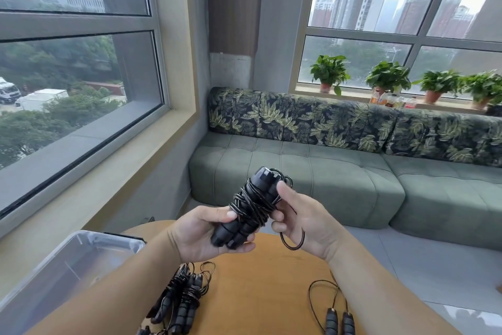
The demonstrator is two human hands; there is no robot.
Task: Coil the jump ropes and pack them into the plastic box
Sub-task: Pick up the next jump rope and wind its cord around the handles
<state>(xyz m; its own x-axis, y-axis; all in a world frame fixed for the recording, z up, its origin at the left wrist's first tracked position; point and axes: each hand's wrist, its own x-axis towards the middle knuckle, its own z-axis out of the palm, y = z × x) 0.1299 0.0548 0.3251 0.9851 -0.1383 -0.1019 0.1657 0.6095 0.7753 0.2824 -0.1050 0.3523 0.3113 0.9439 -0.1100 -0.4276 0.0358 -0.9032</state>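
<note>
We cannot see the near ends of the uncoiled rope's handles (336, 322), cut off at the bottom edge. The clear plastic box (81, 250) on the left is partly hidden behind the left forearm (114, 291). Bottles (391, 99) on the far sill are too small to identify.

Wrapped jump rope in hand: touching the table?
Apart. The head view shows the wrapped jump rope gripped by the left hand and right hand, raised above the wooden table.
</note>
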